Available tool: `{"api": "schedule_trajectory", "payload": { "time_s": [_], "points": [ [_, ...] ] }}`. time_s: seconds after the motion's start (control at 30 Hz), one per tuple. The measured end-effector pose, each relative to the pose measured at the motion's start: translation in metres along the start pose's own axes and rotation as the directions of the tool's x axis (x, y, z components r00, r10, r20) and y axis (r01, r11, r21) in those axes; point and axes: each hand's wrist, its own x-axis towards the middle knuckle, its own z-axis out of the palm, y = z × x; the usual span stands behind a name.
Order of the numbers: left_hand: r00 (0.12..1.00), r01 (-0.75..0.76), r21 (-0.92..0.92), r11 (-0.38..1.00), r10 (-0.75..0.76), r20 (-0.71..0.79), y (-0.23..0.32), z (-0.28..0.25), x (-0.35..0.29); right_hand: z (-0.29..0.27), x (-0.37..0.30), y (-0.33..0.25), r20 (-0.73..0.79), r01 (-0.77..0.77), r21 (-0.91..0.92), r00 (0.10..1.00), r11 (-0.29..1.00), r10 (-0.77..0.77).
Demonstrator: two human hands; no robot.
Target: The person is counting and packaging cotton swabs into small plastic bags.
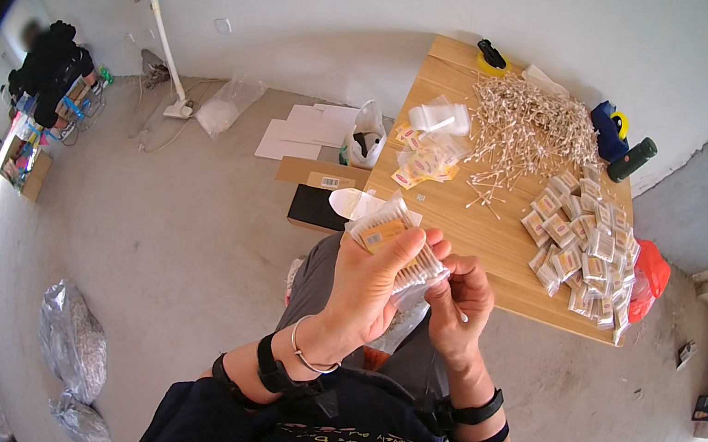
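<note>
Head view: my left hand (371,285) is closed around a small clear packet (386,226) of cotton swabs, held above my lap, near the tabletop (500,245) edge. My right hand (456,308) pinches a few swabs (434,272) at the packet mouth. Best to keep the mouth spread and tips aligned. Open floor (182,239) lies left; the filled packets (583,250) sit close to the tabletop's right edge

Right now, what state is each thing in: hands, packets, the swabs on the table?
Left hand: closed on a clear plastic swab packet, open-ended.
Right hand: pinching white cotton swabs at its mouth.
Loose cotton swab heap: scattered on wooden table.
Filled packets: piled.
</note>
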Motion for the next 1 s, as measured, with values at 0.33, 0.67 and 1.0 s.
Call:
{"api": "schedule_trajectory", "payload": {
  "time_s": [0.33,0.67,1.0],
  "points": [
    [1.0,0.002,0.046,0.999,-0.003,0.022,-0.004,-0.002,-0.002,-0.003,-0.003,0.01,-0.004,-0.077,0.119,0.997,0.99,0.078],
    [0.949,-0.314,0.289,0.904,0.291,0.122,-0.012,0.001,-0.009,-0.013,-0.002,0.013,0.043,-0.097,0.179,0.995,0.979,0.091],
    [0.688,-0.723,0.498,0.478,0.561,0.461,-0.023,-0.012,-0.015,-0.023,0.003,0.027,0.155,-0.009,0.221,0.988,0.975,-0.026]
  ]
}}
